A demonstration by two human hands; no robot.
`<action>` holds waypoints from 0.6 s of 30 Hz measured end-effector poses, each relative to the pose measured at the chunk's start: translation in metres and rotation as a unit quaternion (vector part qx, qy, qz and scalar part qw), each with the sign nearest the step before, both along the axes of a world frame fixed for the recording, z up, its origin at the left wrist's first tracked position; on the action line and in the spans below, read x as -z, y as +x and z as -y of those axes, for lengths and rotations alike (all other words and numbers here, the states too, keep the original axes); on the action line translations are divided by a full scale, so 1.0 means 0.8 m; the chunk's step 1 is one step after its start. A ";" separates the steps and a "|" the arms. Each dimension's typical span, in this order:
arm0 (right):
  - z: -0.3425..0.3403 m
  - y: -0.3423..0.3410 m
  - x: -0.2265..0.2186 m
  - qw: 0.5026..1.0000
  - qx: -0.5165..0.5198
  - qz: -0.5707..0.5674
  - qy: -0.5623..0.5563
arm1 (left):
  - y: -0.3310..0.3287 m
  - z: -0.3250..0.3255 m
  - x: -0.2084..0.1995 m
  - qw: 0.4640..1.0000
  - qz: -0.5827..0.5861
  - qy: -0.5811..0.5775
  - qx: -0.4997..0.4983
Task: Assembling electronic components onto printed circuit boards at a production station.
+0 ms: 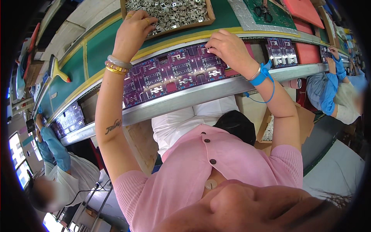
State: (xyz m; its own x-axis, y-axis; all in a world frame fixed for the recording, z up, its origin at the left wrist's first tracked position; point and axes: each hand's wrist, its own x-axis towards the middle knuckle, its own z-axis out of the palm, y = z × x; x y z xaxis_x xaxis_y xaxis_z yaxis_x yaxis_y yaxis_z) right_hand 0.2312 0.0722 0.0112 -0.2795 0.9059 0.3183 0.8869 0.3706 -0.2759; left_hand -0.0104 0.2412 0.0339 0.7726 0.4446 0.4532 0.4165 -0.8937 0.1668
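Head camera view: at upper left, the left hand, fingers curled, is at a cardboard box of small metal parts. Right hand, upper centre, has bent fingertips at the purple circuit board mid-frame. Whether either grips anything, I cannot tell.

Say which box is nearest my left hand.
The bench box, full of metal parts, at your left hand; the lower box, by your right arm, has whitish contents.
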 end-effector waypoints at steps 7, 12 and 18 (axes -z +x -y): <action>-0.001 0.001 -0.003 0.999 -0.012 0.032 0.004 | 0.001 0.003 -0.008 0.995 0.072 -0.062 -0.010; -0.004 -0.002 -0.012 0.999 -0.023 0.028 0.016 | -0.012 0.044 -0.026 0.939 0.139 -0.301 -0.092; -0.071 -0.043 -0.050 0.990 -0.050 -0.051 0.119 | -0.032 0.107 -0.029 0.934 0.133 -0.330 -0.032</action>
State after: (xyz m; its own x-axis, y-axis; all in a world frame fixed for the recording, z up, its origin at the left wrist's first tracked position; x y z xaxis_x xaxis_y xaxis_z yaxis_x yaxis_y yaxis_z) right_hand 0.1967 0.1293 0.0509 -0.3203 0.7707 0.5509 0.8144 0.5211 -0.2555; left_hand -0.0358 0.1559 0.0573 0.6331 0.7371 0.2364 0.3310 -0.5338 0.7782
